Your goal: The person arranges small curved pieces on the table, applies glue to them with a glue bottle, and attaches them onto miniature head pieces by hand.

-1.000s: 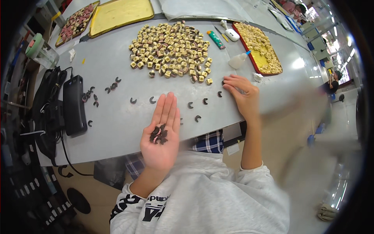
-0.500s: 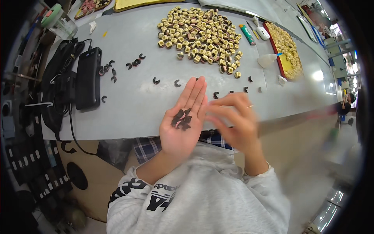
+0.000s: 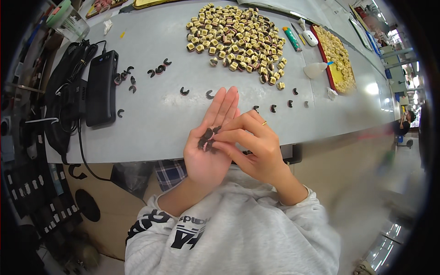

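My left hand (image 3: 208, 151) lies palm up over the table's near edge, its fingers stretched out flat. On its palm rests a small heap of dark horseshoe-shaped pieces (image 3: 206, 140) with pink ribbed edges. Thumb and fingers of my right hand (image 3: 254, 144) are pinched together at that heap, on one dark horseshoe-shaped piece; the fingertips partly cover it. Beyond my hands, similar pieces stand loosely spaced on the table, among them one (image 3: 184, 91) to the left and one (image 3: 289, 104) to the right.
A large pile of small yellow-and-dark blocks (image 3: 238, 39) covers the table's far middle. At right are a red-rimmed tray (image 3: 326, 68), a squeeze bottle (image 3: 314, 69), a green tube (image 3: 292, 39) and a white mouse (image 3: 310, 38). A black power bank (image 3: 101, 89) with cables stands left, near a lidded jar (image 3: 73, 25).
My right hand has moved left, from beside the left fingers onto the palm, and its fingertips now pinch at the heap. At the right, one horseshoe-shaped piece it partly hid shows more fully.
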